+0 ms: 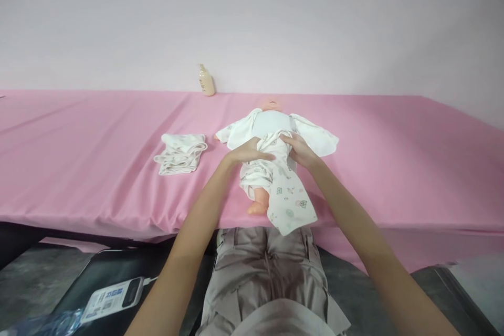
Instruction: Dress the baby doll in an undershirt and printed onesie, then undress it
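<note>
A baby doll [271, 105] lies on its back on the pink-covered table, head toward the wall. It wears a white top [268, 124] with its sleeves spread out. White printed baby pants [289, 194] lie bunched over its lower body. One bare foot [259, 205] pokes out of the left pant leg, while the right leg lies flat toward the table edge with no foot showing. My left hand [252, 151] is closed on the bunched cloth, thumb on top and the other fingers partly hidden. My right hand [300, 150] pinches the pants near the waist.
A folded stack of white cloths [181, 154] sits left of the doll. At the wall stands a pump bottle [206, 82]. Below the pink sheet [394, 168] is a black chair [129, 260] holding a white power bank [112, 298] with a cable.
</note>
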Demonstrator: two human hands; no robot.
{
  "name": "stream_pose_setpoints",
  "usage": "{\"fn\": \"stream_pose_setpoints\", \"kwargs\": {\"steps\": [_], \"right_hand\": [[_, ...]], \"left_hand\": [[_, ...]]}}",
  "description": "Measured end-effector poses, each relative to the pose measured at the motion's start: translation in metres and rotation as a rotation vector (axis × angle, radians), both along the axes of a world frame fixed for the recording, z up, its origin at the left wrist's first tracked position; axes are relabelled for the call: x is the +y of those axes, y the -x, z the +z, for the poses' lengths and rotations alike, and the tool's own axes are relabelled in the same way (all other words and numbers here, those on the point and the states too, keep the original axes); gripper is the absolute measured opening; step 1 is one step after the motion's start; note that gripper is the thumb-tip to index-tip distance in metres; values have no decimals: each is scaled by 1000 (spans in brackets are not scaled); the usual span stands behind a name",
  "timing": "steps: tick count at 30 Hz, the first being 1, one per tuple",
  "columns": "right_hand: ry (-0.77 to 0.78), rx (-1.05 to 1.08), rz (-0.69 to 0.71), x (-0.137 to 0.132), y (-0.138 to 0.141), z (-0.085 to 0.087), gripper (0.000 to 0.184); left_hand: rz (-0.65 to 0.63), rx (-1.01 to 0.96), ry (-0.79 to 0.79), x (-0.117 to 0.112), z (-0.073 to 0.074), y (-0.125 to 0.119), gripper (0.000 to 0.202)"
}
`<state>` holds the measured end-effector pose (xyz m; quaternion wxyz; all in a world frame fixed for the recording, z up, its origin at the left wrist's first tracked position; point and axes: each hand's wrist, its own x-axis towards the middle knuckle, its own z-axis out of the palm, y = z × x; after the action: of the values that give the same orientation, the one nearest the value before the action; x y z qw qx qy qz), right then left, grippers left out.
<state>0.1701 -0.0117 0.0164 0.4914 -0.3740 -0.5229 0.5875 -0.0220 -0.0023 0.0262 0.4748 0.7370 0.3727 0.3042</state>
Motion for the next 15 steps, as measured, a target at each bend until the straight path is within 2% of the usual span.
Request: {"fn": "stream_pose_setpoints", "kwargs": {"steps": [3,6,8,11,13,15], "right_hand": [[-3,-190,137,-10,-1,9,39],[27,-296,142,-11,0,9,41],[40,-177,97,-7,1,5,36],[69,25,38,2,2,-5,27],[102,50,-14,5,3,-8,22],[110,23,-64,4,4,-8,21]], "left_hand": [[8,-244,126,4,-7,-5,50],[85,-418,202,7,-12,-9,50],[109,-405,206,7,-11,-9,48],[62,-224,201,4,-6,-5,49],[67,-112,214,4,-4,-1,54],[68,-117,253,5,-5,1,54]]}}
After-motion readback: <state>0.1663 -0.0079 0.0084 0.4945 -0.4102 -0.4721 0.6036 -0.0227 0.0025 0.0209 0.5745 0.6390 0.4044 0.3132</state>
